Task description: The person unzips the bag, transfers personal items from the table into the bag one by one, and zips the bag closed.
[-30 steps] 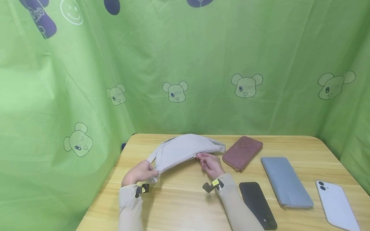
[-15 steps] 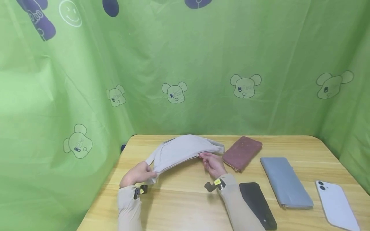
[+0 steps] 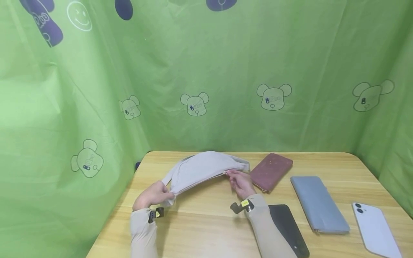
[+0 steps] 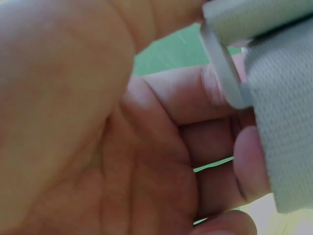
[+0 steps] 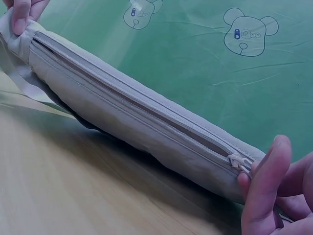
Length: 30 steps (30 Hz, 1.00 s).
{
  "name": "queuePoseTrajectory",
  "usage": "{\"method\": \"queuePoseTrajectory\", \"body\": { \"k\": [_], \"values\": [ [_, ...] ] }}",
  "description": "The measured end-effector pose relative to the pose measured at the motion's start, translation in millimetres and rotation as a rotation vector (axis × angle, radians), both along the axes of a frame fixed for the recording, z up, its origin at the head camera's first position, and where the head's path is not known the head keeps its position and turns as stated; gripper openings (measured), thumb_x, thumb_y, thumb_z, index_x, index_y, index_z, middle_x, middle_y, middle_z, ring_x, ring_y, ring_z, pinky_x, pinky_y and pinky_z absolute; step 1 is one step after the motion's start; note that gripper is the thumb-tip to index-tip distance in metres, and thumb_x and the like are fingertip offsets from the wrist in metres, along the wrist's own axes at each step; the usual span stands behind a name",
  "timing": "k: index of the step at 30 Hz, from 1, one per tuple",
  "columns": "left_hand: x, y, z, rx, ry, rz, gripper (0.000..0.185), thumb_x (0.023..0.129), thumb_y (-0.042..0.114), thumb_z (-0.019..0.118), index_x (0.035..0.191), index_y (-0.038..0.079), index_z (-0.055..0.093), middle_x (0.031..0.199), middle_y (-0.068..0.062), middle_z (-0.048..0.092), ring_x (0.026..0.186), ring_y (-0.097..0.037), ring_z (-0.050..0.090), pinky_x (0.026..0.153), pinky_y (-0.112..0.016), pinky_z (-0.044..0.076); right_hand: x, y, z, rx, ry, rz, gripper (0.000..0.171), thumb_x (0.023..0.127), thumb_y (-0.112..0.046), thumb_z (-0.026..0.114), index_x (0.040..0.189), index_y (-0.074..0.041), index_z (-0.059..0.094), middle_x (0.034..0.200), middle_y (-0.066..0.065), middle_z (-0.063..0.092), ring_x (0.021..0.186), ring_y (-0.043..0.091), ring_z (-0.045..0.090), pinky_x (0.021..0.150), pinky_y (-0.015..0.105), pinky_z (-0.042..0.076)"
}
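On the desk (image 3: 200, 229) lie a maroon wallet (image 3: 271, 171), a grey-blue wallet (image 3: 318, 203), a white phone (image 3: 375, 229) and (half hidden) seemingly a black phone (image 3: 288, 229).

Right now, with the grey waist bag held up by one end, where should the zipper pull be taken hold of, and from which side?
Probably pinch the zipper pull by its small tab, coming from the bag's right end, where the right hand is. The slider sits at that end of the closed zip, and the left hand braces the grey waist bag at the opposite end.

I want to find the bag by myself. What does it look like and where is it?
Look at the wooden table before the green curtain. At its back left, both hands hold a light grey fabric waist bag. Unlike the flat wallets and phones to its right, it is soft, curved and zipped.
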<state>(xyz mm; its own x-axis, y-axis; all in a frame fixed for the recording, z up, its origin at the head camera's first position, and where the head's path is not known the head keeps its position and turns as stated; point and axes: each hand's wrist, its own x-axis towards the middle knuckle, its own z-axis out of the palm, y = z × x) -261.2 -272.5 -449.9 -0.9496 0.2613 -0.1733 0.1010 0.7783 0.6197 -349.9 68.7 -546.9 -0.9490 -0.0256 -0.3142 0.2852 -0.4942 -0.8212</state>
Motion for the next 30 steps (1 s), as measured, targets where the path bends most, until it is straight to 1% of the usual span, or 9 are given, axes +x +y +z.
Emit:
{"method": "queuePoseTrajectory", "body": {
  "k": [3, 6, 9, 16, 20, 23, 25, 28, 30],
  "values": [
    [0.4, -1, -1.6, 0.009, -0.013, 0.005, 0.023, 0.087, 0.021, 0.073, 0.071, 0.004, 0.076, 0.061, -0.003, 0.070, 0.054, -0.009, 0.051, 0.055, -0.026, 0.046, -1.3, 1, -0.3, -0.007, 0.000, -0.023, 0.016, 0.095, 0.007, 0.060, 0.095, -0.006, 0.069, 0.081, -0.001, 0.072, 0.056, 0.001, 0.055, 0.052, 0.013, 0.047],
    [0.2, -2, -3.1, 0.008, -0.029, 0.020, 0.023, 0.088, 0.022, 0.072, 0.073, 0.005, 0.077, 0.063, -0.003, 0.072, 0.055, -0.010, 0.054, 0.057, -0.026, 0.047, -2.5, 2, 0.0, -0.004, 0.007, -0.030, 0.014, 0.096, 0.007, 0.060, 0.095, -0.005, 0.068, 0.081, -0.001, 0.072, 0.055, 0.000, 0.055, 0.051, 0.013, 0.047],
    [-0.5, -2, -3.8, 0.007, -0.036, 0.029, 0.023, 0.088, 0.023, 0.073, 0.073, 0.007, 0.077, 0.063, -0.002, 0.072, 0.056, -0.010, 0.054, 0.057, -0.026, 0.047, -3.2, 3, 0.6, -0.005, 0.007, -0.031, 0.015, 0.095, 0.007, 0.060, 0.094, -0.005, 0.068, 0.080, -0.001, 0.072, 0.055, 0.001, 0.055, 0.050, 0.013, 0.047],
    [-0.6, -2, -2.7, -0.007, -0.016, 0.016, 0.027, 0.087, 0.025, 0.073, 0.067, 0.007, 0.074, 0.056, 0.004, 0.062, 0.051, -0.008, 0.042, 0.050, -0.024, 0.036, -2.2, 7, 1.2, -0.018, 0.017, -0.027, 0.019, 0.095, 0.007, 0.061, 0.090, -0.009, 0.070, 0.080, -0.001, 0.073, 0.056, 0.001, 0.056, 0.052, 0.013, 0.049],
    [-0.8, -4, -4.9, -0.007, -0.016, 0.017, 0.027, 0.087, 0.024, 0.073, 0.066, 0.007, 0.074, 0.054, 0.005, 0.058, 0.051, -0.007, 0.040, 0.049, -0.023, 0.034, -1.8, 11, -0.3, -0.022, 0.015, -0.036, 0.022, 0.095, 0.007, 0.060, 0.088, -0.011, 0.070, 0.080, -0.002, 0.073, 0.056, 0.001, 0.056, 0.052, 0.013, 0.048],
    [-1.7, -5, -6.3, -0.010, -0.014, 0.021, 0.026, 0.088, 0.024, 0.073, 0.067, 0.008, 0.074, 0.054, 0.006, 0.056, 0.052, -0.008, 0.040, 0.051, -0.024, 0.034, -2.3, 13, -0.3, -0.022, 0.007, -0.048, 0.021, 0.096, 0.007, 0.059, 0.089, -0.011, 0.069, 0.080, -0.002, 0.073, 0.057, 0.001, 0.055, 0.051, 0.013, 0.048],
    [-2.2, -6, -6.8, -0.015, -0.009, 0.021, 0.027, 0.088, 0.024, 0.073, 0.066, 0.008, 0.074, 0.054, 0.006, 0.054, 0.052, -0.008, 0.040, 0.051, -0.024, 0.035, -2.7, 13, 0.2, -0.015, 0.004, -0.047, 0.018, 0.097, 0.006, 0.059, 0.093, -0.010, 0.068, 0.081, -0.003, 0.072, 0.058, 0.001, 0.055, 0.052, 0.013, 0.048],
    [-2.3, -6, -6.2, -0.014, -0.010, 0.021, 0.026, 0.088, 0.024, 0.073, 0.067, 0.008, 0.074, 0.055, 0.006, 0.055, 0.053, -0.008, 0.042, 0.053, -0.025, 0.037, -2.6, 13, 2.0, -0.001, 0.000, -0.051, 0.014, 0.097, 0.005, 0.060, 0.098, -0.008, 0.066, 0.083, -0.003, 0.072, 0.059, 0.001, 0.055, 0.053, 0.013, 0.048],
    [-2.1, -6, -5.6, -0.016, -0.011, 0.023, 0.026, 0.088, 0.024, 0.073, 0.067, 0.008, 0.075, 0.055, 0.006, 0.056, 0.054, -0.009, 0.043, 0.054, -0.025, 0.038, -2.4, 14, 2.6, 0.008, 0.001, -0.055, 0.016, 0.096, 0.006, 0.059, 0.100, -0.007, 0.066, 0.083, -0.003, 0.072, 0.059, 0.001, 0.055, 0.053, 0.013, 0.048]
  ]
}}
